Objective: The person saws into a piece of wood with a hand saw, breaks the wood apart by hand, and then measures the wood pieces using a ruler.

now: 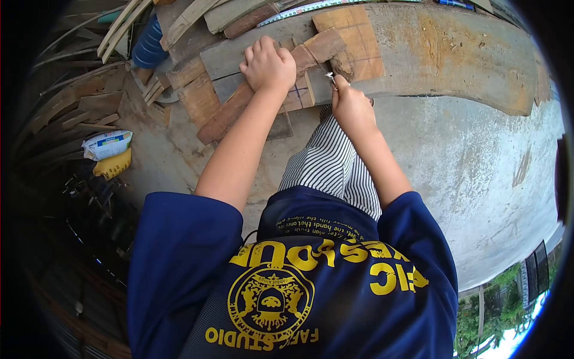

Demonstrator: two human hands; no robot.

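Observation:
A reddish-brown length of wood (228,112) lies aslant across a wide plank bench (418,60). My left hand (267,67) is closed over its middle and presses it down. At its upper right end the wood has a rough, darker knob. My right hand (353,109) is closed around a small tool whose bright metal tip (330,75) points at the wood near that end. The fingers hide the rest of the tool, so its kind does not show. Beneath the wood lies a flat light-brown board (365,45) with pencil lines.
Wood offcuts and strips (89,107) are heaped at the left, near a blue plastic container (148,45). A measuring tape (305,9) lies along the bench's far edge. White and yellow bags (110,154) rest on the concrete floor (478,167).

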